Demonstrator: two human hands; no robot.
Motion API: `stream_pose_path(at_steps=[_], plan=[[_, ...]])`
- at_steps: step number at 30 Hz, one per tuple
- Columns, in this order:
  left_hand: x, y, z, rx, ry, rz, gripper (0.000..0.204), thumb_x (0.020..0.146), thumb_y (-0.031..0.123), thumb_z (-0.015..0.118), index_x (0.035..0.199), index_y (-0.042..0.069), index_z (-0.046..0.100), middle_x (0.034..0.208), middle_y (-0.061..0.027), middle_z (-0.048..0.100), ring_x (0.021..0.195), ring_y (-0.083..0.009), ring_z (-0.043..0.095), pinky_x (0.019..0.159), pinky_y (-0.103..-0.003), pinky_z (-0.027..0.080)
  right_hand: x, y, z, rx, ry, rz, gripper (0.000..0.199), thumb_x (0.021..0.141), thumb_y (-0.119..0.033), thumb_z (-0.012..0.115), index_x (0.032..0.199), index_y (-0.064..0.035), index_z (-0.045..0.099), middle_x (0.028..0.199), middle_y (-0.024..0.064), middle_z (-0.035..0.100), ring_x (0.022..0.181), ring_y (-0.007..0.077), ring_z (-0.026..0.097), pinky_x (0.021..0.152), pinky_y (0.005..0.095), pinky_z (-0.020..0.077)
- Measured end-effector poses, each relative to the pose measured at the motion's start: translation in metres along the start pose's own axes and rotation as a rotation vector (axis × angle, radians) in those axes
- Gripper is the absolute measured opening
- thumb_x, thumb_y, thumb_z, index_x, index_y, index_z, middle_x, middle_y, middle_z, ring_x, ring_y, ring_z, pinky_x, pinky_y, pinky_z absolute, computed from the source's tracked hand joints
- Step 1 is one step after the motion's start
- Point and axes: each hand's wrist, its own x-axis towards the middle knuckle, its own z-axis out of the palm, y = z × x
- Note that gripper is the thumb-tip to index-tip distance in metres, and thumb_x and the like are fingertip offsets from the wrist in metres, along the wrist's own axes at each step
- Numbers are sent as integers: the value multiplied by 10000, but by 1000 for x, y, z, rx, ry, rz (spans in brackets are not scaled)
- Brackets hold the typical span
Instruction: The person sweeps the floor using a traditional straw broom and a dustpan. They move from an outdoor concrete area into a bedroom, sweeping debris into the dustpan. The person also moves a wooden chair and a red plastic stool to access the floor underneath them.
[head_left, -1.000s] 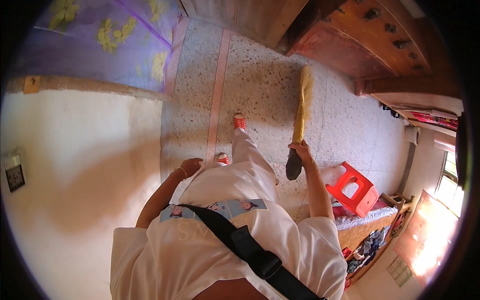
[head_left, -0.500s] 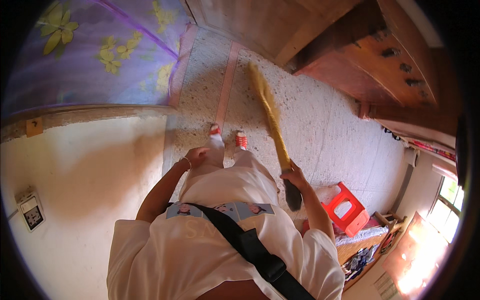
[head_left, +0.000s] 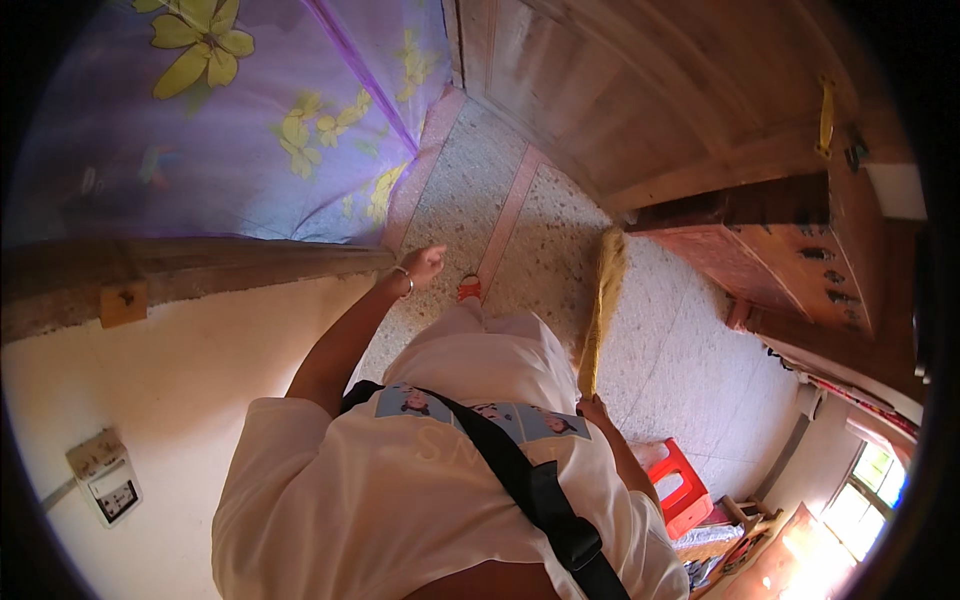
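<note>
My right hand is closed around the handle of a yellow straw broom, low beside my right hip. The broom's brush end lies away from me, near the foot of the wooden furniture. Its dark butt end, below my hand, is hidden now. My left hand, with a bracelet at the wrist, is held out in front of me over the floor. It carries nothing, and at least one finger is stretched out while the others look loosely curled.
A purple curtain with yellow flowers hangs at the far left beside a doorway. A wooden door and a reddish wooden cabinet stand at the far right. A red plastic stool sits at my right; a wall socket is on the left wall.
My body has moved forward toward the curtain and door. My left hand has risen from my thigh and reaches outward. The broom has swung rightward, its brush end now nearer the cabinet.
</note>
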Motion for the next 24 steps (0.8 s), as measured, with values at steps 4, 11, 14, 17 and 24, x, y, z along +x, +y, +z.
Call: stream_pose_path(at_steps=[4, 11, 14, 17, 24], plan=[[47, 90, -64, -63, 229, -57, 504, 788, 155, 562, 1255, 64, 395, 1134, -141, 532, 938, -218, 577, 771, -319, 475, 25, 14, 0, 15, 19, 57, 294, 611, -93, 640, 875, -10, 542, 676, 71, 563, 523, 172, 535, 492, 317, 456], [151, 135, -159, -279, 563, 92, 672, 745, 88, 614, 1321, 56, 268, 1277, -147, 375, 1032, -248, 515, 840, -311, 438, 48, -36, -44, -105, -161, 216, 146, 582, -115, 651, 640, -1, 580, 575, 60, 540, 488, 160, 518, 453, 305, 412], [215, 153, -204, -251, 694, 155, 746, 711, 76, 642, 1332, 44, 230, 1289, -158, 337, 1101, -261, 453, 867, -323, 417, 80, -8, -45, -142, -159, 270, 302, 574, -171, 681, 775, 26, 571, 680, 92, 572, 589, 194, 553, 531, 331, 444], [263, 167, -270, -191, 897, 256, 842, 666, 58, 668, 1350, 43, 177, 1341, -167, 282, 1214, -271, 320, 991, -338, 277, 94, -43, -43, -183, -142, 260, 356, 562, -182, 691, 806, 38, 555, 718, 105, 566, 626, 204, 552, 554, 335, 449], [311, 159, -403, 110, 1248, 48, 907, 682, 208, 642, 1351, -15, 72, 1352, -244, 241, 1251, -337, 255, 1037, -328, 211, 96, -143, -48, -277, -55, 204, 482, 534, -207, 712, 880, 65, 516, 806, 137, 553, 714, 227, 551, 608, 342, 462]])
